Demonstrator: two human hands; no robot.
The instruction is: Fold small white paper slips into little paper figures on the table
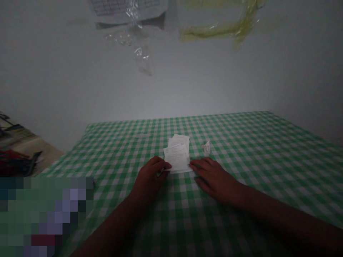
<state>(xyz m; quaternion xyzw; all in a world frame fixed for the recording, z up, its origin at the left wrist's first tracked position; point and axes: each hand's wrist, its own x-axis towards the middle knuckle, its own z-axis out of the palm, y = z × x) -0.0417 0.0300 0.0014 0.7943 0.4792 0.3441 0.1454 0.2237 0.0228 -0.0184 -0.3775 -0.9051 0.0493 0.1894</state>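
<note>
A printed white paper slip (177,159) lies on the green checked tablecloth, its lower edge toward me. Behind it, other white papers (180,139) stick out from underneath. My left hand (151,176) is closed at the slip's lower left corner, a fingertip on top of the paper. Something small and pale shows at those fingers, too unclear to name. With fingers stretched out and thumb apart, my right hand (214,178) touches the lower right corner. A small crumpled white scrap (207,147) lies beyond the right hand.
The checked tablecloth (254,142) covers a table against a pale wall (203,78). A faint clear strip (143,135) lies toward the back left. Taped paper (128,9) and yellow tape (211,33) are on the wall. Red and dark items (17,162) sit at left; a blurred-out patch covers the lower left.
</note>
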